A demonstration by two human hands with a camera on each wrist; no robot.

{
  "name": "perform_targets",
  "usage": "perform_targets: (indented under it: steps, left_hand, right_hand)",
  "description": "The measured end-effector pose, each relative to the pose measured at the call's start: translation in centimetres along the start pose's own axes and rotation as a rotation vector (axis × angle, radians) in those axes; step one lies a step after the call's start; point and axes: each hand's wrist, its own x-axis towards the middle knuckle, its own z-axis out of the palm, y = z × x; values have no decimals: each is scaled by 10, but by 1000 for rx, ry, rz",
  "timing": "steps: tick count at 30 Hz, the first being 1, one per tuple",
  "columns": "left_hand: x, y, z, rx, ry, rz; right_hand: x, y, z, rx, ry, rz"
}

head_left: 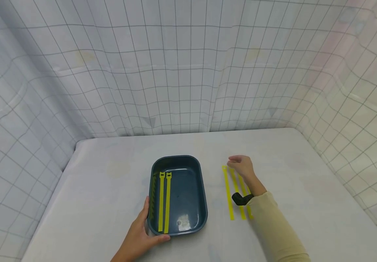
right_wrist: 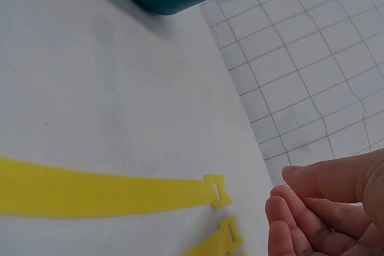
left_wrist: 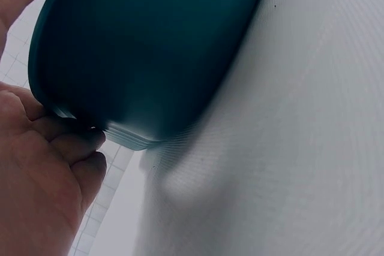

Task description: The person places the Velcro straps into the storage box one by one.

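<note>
A dark teal plastic tray (head_left: 188,203) stands on the table, with two yellow slotted-head cable straps (head_left: 167,203) lying lengthwise along its left side. My left hand (head_left: 139,231) grips the tray's near left corner, thumb along the near rim and fingers at the left wall. In the left wrist view, those fingers (left_wrist: 72,139) curl beneath the rim. To the right of the tray, several more yellow straps (head_left: 228,193) lie side by side on the table. Over their slotted ends hovers my right hand (head_left: 242,167), its fingers loosely bent and nothing visible between thumb and fingertips.
White cloth covers the table (head_left: 116,196). Grid-patterned white curtains (head_left: 188,72) hang behind it and on both sides. A black wrist-worn camera (head_left: 242,199) and my right sleeve (head_left: 275,225) hide parts of the straps on the table.
</note>
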Motion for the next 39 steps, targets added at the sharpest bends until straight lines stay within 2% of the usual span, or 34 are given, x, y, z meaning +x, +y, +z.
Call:
perform_targets:
  steps: [4, 10, 16, 27, 33, 39]
  left_hand:
    - [0, 1, -1, -4, -1, -5]
    - [2, 2, -2, -8, -5, -9]
    - [2, 2, -2, -8, -11, -10]
    - [1, 0, 0, 3, -5, -2]
    - [0, 0, 0, -9, -8, -12]
    - [0, 1, 0, -4, -6, -18]
  right_hand:
    - [4, 1, 1, -40, -10, -6]
    - [10, 3, 5, -177, -44, -5]
    - [13, 4, 8, -223, -66, 3]
    - [12, 10, 19, -328, -34, -48]
    - [10, 9, 21, -345, -17, -85]
    - [8, 8, 21, -331, -18, -42]
